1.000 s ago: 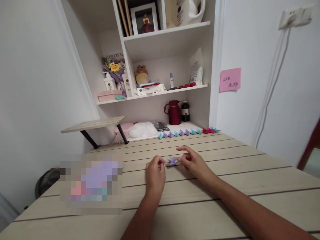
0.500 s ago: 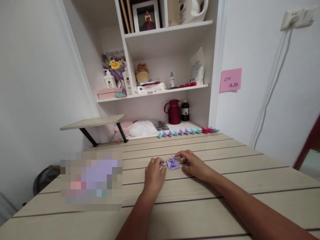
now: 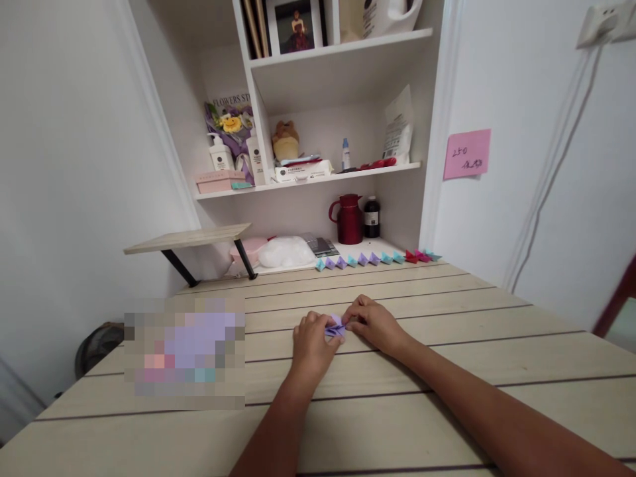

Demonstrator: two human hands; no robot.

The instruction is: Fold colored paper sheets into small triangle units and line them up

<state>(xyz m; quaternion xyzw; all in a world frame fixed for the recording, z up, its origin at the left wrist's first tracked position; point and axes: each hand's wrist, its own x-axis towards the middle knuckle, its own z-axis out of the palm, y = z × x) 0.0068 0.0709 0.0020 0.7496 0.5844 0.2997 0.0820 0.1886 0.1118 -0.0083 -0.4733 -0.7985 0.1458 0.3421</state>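
Centre frame, on the wooden table (image 3: 447, 358): left hand (image 3: 312, 339) pinching the left end of a purple folded paper (image 3: 335, 327), long axis left to right, right hand (image 3: 376, 322) pinching its right end, both equally near.

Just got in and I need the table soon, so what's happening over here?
A person at the wooden table presses a small purple paper piece onto the top with both hands, left hand at its left side, right hand at its right. A row of small folded paper shapes, blue, purple and red, lines the table's far edge.
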